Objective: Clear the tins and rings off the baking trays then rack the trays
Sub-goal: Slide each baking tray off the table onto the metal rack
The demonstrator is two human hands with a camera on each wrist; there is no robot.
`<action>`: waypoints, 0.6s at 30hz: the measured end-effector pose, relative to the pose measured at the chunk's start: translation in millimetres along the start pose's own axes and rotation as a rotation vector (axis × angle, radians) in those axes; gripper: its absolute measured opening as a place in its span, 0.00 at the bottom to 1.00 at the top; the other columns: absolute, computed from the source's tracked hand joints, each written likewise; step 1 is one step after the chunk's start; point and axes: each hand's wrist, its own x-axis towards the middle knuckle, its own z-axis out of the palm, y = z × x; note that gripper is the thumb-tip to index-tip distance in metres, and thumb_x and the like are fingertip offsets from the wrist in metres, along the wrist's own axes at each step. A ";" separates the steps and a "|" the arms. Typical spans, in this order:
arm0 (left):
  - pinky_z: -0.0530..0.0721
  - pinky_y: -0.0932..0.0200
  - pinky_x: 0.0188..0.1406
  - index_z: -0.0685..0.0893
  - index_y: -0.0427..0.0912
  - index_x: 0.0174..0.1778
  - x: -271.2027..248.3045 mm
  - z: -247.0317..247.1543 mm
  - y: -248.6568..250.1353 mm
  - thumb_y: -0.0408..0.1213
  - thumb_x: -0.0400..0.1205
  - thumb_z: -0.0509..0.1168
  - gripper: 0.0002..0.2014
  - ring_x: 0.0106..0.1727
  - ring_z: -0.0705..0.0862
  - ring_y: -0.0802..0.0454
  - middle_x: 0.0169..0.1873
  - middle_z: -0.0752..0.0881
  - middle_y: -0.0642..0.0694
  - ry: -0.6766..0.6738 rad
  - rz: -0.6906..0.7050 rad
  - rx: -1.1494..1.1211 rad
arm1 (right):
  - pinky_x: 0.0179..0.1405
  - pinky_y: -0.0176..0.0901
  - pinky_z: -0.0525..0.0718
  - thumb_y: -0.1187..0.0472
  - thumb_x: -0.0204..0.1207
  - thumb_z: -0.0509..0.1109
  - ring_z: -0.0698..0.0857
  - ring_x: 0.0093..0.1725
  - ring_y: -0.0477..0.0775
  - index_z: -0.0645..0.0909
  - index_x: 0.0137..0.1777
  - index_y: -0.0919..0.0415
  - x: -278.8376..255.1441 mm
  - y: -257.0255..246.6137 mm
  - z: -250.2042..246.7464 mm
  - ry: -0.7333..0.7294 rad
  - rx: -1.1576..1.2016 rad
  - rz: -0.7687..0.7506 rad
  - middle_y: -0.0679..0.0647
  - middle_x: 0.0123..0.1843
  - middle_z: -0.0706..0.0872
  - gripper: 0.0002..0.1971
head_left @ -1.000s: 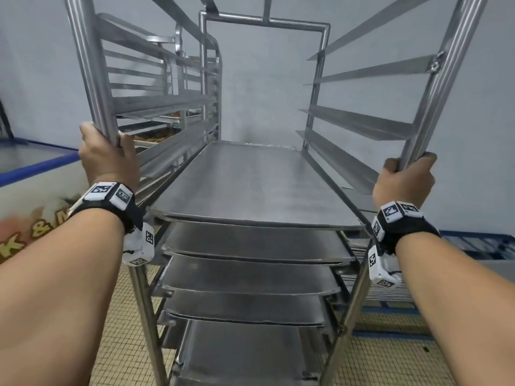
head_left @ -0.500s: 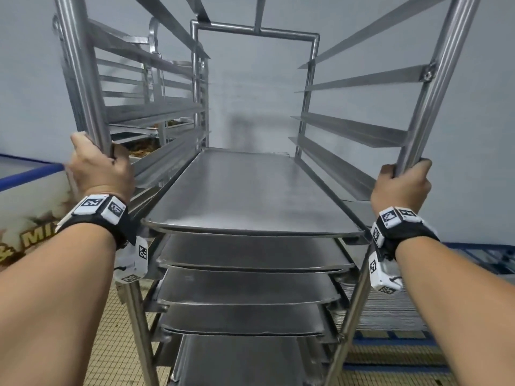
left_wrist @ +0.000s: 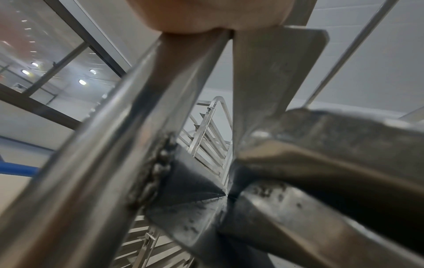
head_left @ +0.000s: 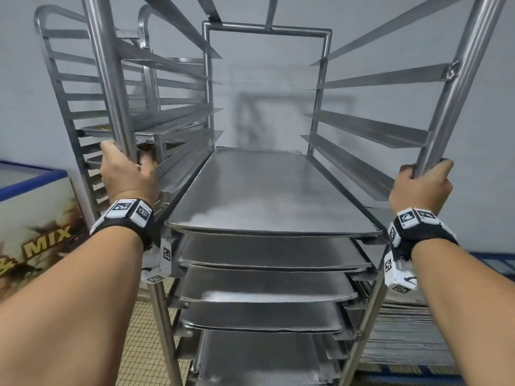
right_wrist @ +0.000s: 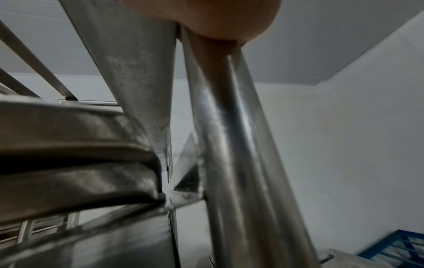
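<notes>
A steel tray rack (head_left: 459, 76) stands right in front of me with several bare baking trays slid onto its runners, the top tray (head_left: 267, 196) at waist height. My left hand (head_left: 126, 169) grips the rack's front left post (head_left: 111, 87). My right hand (head_left: 422, 183) grips the front right post. In the left wrist view the palm (left_wrist: 206, 14) presses on the post (left_wrist: 119, 136) beside a tray edge (left_wrist: 339, 145). In the right wrist view the palm (right_wrist: 220, 16) wraps the post (right_wrist: 231, 145). No tins or rings show.
A second steel rack (head_left: 69, 93) stands behind on the left with a loaded tray. A chest freezer (head_left: 33, 218) with a printed side sits at far left. A stack of flat trays (head_left: 404, 335) lies low on the right. Grey wall lies behind.
The rack has shifted rightward and nearer the back wall. Both hands kept their hold on the posts. The second rack and the freezer have come further into view on the left.
</notes>
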 end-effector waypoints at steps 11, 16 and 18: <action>0.75 0.50 0.51 0.71 0.33 0.65 29.5 123.2 5.0 0.37 0.86 0.65 0.16 0.50 0.75 0.45 0.50 0.75 0.40 0.024 -0.039 0.011 | 0.30 0.45 0.72 0.61 0.78 0.60 0.78 0.31 0.64 0.70 0.57 0.70 61.5 55.2 113.7 -0.019 0.062 0.000 0.61 0.38 0.78 0.13; 0.77 0.52 0.52 0.71 0.33 0.67 46.4 177.4 6.3 0.37 0.86 0.65 0.17 0.52 0.77 0.46 0.57 0.81 0.33 0.032 -0.026 -0.005 | 0.28 0.45 0.71 0.60 0.78 0.60 0.77 0.30 0.64 0.70 0.57 0.69 87.1 76.1 164.4 -0.019 0.054 -0.005 0.61 0.36 0.78 0.13; 0.78 0.51 0.53 0.71 0.33 0.66 53.8 198.3 5.5 0.36 0.86 0.65 0.16 0.53 0.80 0.43 0.58 0.82 0.32 0.038 -0.015 -0.006 | 0.28 0.45 0.71 0.60 0.78 0.60 0.77 0.30 0.64 0.70 0.56 0.69 96.6 82.7 183.0 -0.018 0.054 -0.005 0.61 0.36 0.78 0.13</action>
